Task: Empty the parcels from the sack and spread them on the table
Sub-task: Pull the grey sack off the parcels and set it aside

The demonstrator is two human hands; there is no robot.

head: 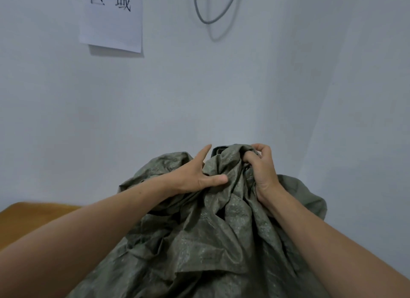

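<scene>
Head view: sack (210,231) is sitting centre frame, parcels hidden. Right hand (264,167) is clenching its bunched top at 1 o'clock; left hand (199,175) is pressing it, fingers apart. Risk: one-sided grip slipping, parcels dumping past tabletop (33,215) edge at 9.

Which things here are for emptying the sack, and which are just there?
For the job: green sack, gripped by the right hand, left hand on it; wooden table.
Just there: paper sign and grey cable on the wall.
</scene>
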